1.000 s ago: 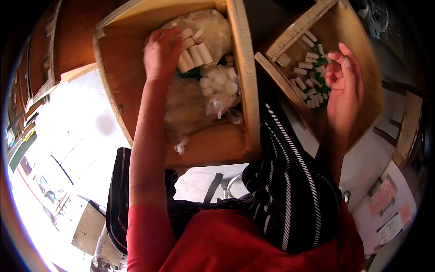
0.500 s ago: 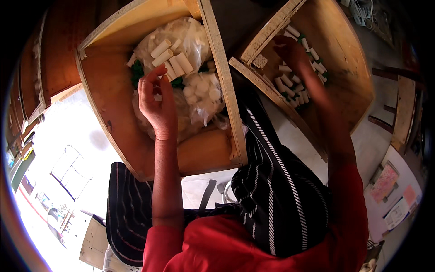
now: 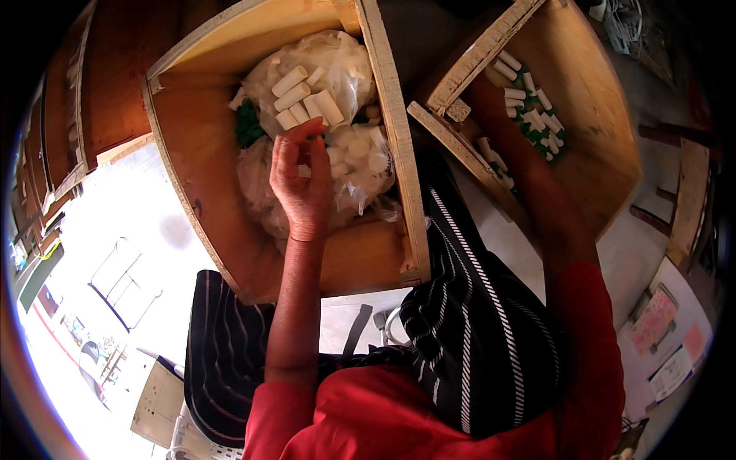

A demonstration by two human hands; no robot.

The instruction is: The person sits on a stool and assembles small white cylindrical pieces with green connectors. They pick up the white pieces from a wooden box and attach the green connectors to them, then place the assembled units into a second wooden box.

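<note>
My left hand (image 3: 300, 180) hovers palm up over clear plastic bags (image 3: 356, 165) of white pieces in the left wooden box (image 3: 395, 153). Its fingertips are curled together just below a loose pile of white cylinders (image 3: 307, 96) lying on the bags. I cannot tell whether a piece sits inside the curled fingers. My right hand (image 3: 502, 134) is a dark blur reaching into the right wooden box (image 3: 606, 130), close to the scattered white cylinders (image 3: 537, 107) lying on green material. Its fingers cannot be made out.
The two open wooden boxes stand side by side, tilted, with a dark gap between them. A green bundle (image 3: 247, 123) lies by the bags. A black striped cloth (image 3: 475, 337) covers my lap. Papers (image 3: 659, 337) lie at the lower right.
My left hand has drawn back from the cylinder pile and turned palm up with its fingers curled. My right hand, open above the right box before, has swung down into it and blurred.
</note>
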